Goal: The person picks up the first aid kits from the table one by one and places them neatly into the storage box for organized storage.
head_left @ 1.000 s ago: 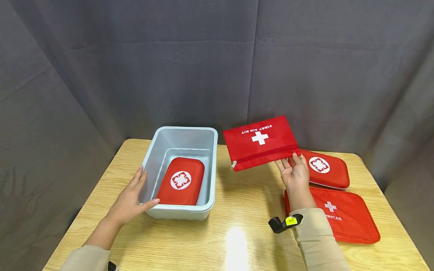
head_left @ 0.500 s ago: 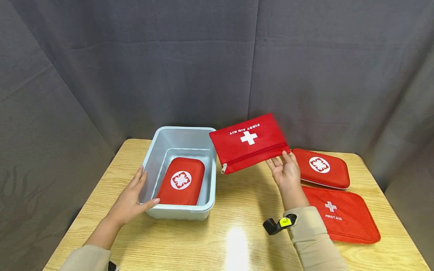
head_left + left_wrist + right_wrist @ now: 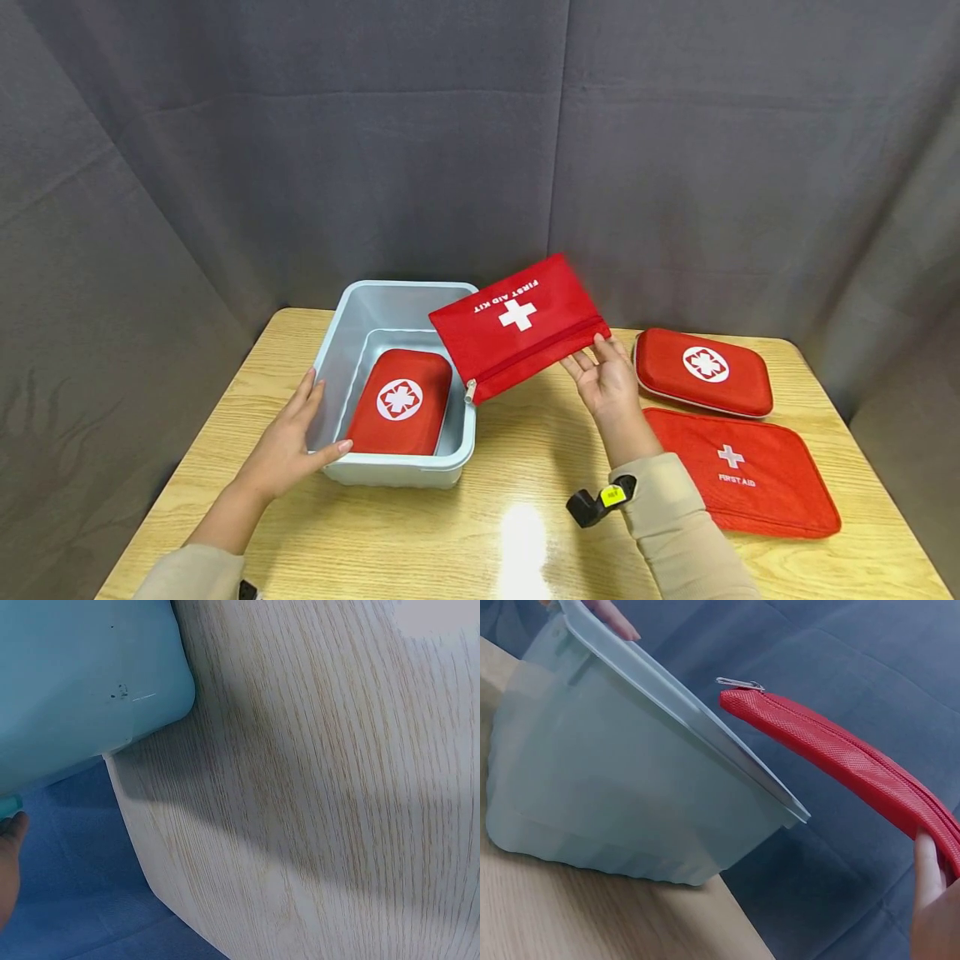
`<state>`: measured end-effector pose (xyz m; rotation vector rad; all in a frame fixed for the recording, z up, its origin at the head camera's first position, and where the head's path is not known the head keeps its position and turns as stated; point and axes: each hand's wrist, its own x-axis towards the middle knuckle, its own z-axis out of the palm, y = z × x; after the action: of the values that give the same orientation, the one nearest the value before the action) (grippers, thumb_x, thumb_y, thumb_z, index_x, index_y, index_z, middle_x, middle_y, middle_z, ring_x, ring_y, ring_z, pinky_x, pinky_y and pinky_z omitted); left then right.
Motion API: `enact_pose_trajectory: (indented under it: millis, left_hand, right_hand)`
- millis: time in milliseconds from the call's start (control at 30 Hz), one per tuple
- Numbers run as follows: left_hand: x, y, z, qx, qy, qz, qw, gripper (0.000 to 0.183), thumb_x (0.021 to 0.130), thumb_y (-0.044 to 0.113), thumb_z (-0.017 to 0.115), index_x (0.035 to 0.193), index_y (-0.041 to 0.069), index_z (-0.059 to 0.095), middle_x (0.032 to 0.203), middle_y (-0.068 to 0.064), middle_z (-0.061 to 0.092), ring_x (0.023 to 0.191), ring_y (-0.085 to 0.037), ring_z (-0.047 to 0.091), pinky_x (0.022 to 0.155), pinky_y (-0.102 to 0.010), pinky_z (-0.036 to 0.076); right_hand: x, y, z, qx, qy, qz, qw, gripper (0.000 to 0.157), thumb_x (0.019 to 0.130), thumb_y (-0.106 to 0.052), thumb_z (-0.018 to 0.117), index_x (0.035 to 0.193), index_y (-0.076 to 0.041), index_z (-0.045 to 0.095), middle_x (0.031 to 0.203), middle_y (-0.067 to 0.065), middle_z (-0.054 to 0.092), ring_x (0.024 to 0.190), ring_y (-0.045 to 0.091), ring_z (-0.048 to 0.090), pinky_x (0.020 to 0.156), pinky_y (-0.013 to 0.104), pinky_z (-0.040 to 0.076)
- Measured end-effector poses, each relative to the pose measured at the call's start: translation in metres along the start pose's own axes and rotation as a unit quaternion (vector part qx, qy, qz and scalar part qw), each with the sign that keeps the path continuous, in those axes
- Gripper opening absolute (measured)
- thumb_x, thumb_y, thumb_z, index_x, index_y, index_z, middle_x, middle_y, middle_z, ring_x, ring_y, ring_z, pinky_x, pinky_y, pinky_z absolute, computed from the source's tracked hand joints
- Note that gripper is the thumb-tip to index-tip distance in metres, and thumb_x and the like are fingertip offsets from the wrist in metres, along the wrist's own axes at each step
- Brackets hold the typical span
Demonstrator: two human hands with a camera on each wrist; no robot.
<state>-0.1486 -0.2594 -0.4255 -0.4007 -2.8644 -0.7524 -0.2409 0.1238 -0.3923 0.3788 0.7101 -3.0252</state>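
Observation:
A flat red zippered pouch (image 3: 498, 342) with a white cross and "FIRST AID KIT" lettering is held up in the air by my right hand (image 3: 606, 385). My thumb lies on top of its near right corner and the fingers are beneath. The pouch's left end overlaps the right rim of a light blue-grey plastic bin (image 3: 393, 460) in the head view; the right wrist view shows its zipper pull (image 3: 739, 683) above that rim. Inside the bin lies a red hard case (image 3: 405, 375) with a white round emblem. My left hand (image 3: 288, 433) rests at the bin's left rim, fingers spread.
To the right, another red hard case (image 3: 701, 371) with the round emblem lies on the wooden table (image 3: 420, 542). In front of it is a larger flat red "FIRST AID" bag (image 3: 750, 475). A grey curtain (image 3: 450, 150) hangs behind the table.
My right hand has carried the pouch leftward, from beside the bin to over its right rim, and the pouch tilts more. The case and bag at right are uncovered. My left hand stays put.

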Motion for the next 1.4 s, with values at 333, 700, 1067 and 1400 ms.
enact_pose_trajectory:
  millis: [333, 700, 1067, 1400]
  left_hand:
    - [0.000, 0.000, 0.000, 0.000, -0.001, -0.002, 1.0000, 0.086, 0.074, 0.042, 0.062, 0.133, -0.006, 0.022, 0.142, -0.013, 0.009, 0.123, -0.037, 0.021, 0.090, -0.052, 0.030]
    - [0.000, 0.000, 0.000, -0.004, -0.002, -0.003, 1.0000, 0.087, 0.074, 0.042, 0.062, 0.133, -0.006, 0.022, 0.142, -0.014, 0.009, 0.123, -0.037, 0.020, 0.090, -0.052, 0.029]
    - [0.001, -0.001, 0.000, -0.008, -0.001, 0.000, 1.0000, 0.087, 0.074, 0.042, 0.063, 0.134, -0.005, 0.021, 0.142, -0.013, 0.009, 0.124, -0.036, 0.020, 0.090, -0.052, 0.029]
    - [0.001, -0.002, 0.001, -0.007, 0.002, 0.002, 1.0000, 0.086, 0.073, 0.041, 0.063, 0.133, -0.006, 0.022, 0.142, -0.014, 0.009, 0.123, -0.037, 0.020, 0.090, -0.052, 0.029]
  right_hand:
    - [-0.001, 0.013, 0.008, -0.052, -0.017, 0.005, 0.998, 0.012, 0.093, -0.005, 0.033, 0.092, -0.010, 0.043, 0.091, 0.003, 0.053, 0.071, 0.023, 0.060, 0.059, 0.040, 0.050]
    - [0.000, 0.022, 0.017, -0.070, -0.036, 0.004, 0.997, 0.012, 0.092, -0.005, 0.034, 0.089, -0.011, 0.044, 0.089, 0.002, 0.054, 0.069, 0.022, 0.059, 0.058, 0.039, 0.050]
    - [0.002, 0.030, 0.022, -0.101, -0.046, 0.009, 0.994, 0.012, 0.092, -0.007, 0.036, 0.090, -0.013, 0.045, 0.092, 0.001, 0.054, 0.071, 0.019, 0.059, 0.059, 0.038, 0.050]
    - [0.003, 0.040, 0.026, -0.121, -0.050, 0.020, 0.991, 0.013, 0.092, -0.006, 0.037, 0.088, -0.014, 0.046, 0.091, 0.000, 0.055, 0.072, 0.019, 0.059, 0.059, 0.038, 0.050]
